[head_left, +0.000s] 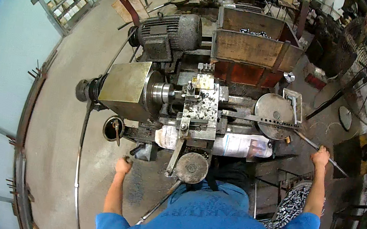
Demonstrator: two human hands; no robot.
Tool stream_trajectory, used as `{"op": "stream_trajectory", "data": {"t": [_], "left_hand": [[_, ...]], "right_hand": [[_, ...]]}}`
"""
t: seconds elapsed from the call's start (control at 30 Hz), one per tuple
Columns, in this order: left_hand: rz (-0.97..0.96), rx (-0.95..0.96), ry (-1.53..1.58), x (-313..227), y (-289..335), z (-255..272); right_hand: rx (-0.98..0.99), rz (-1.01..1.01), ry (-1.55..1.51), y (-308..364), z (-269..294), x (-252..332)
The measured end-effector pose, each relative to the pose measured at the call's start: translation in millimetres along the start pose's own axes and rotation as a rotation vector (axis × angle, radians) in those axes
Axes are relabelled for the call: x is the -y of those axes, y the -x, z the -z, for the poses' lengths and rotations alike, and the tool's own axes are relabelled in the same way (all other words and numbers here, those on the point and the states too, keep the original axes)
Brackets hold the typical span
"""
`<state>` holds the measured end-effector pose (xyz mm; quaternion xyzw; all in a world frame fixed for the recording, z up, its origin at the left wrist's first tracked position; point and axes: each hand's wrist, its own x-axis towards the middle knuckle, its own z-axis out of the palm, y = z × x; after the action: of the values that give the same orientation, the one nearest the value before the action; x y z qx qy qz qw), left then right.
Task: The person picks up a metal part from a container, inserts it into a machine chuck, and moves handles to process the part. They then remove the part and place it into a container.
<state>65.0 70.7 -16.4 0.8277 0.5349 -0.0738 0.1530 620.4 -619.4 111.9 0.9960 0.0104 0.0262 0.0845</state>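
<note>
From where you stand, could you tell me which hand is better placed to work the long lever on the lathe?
Right. The right hand is already closed around the long lever beside the round turret plate, whereas the left hand grips a small handle low on the opposite side.

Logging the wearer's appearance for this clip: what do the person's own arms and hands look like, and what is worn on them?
Both arms come out of a blue short-sleeved shirt, the sleeves ending above the elbows, so the forearms are bare. The left hand and right hand are bare too: no gloves. No watch, band or ring can be made out at this size.
</note>
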Motion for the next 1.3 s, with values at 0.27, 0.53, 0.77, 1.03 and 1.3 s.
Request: {"op": "stream_trajectory", "data": {"t": [0.27, 0.53, 0.77, 1.03, 1.3], "left_hand": [[0.270, 0.376, 0.040, 48.7, 89.2, -20.0], [0.042, 0.158, 0.176, 20.3, 58.1, -26.6], [0.092, 0.153, 0.488, -3.6, 25.2, -11.3], [-0.165, -0.086, 0.013, -34.4, -6.1, 27.1], [0.004, -0.178, -0.045, -81.1, -16.4, -30.4]], "right_hand": [[-0.066, -0.018, -0.186, 141.4, -7.0, 26.3], [0.050, -0.113, -0.326, 189.1, 27.8, 64.2], [0.118, -0.134, -0.329, 189.4, 30.4, 65.1], [0.017, -0.029, -0.036, 83.0, 2.9, 11.5], [-0.186, -0.004, 0.002, -9.8, 17.9, 50.1]]}}
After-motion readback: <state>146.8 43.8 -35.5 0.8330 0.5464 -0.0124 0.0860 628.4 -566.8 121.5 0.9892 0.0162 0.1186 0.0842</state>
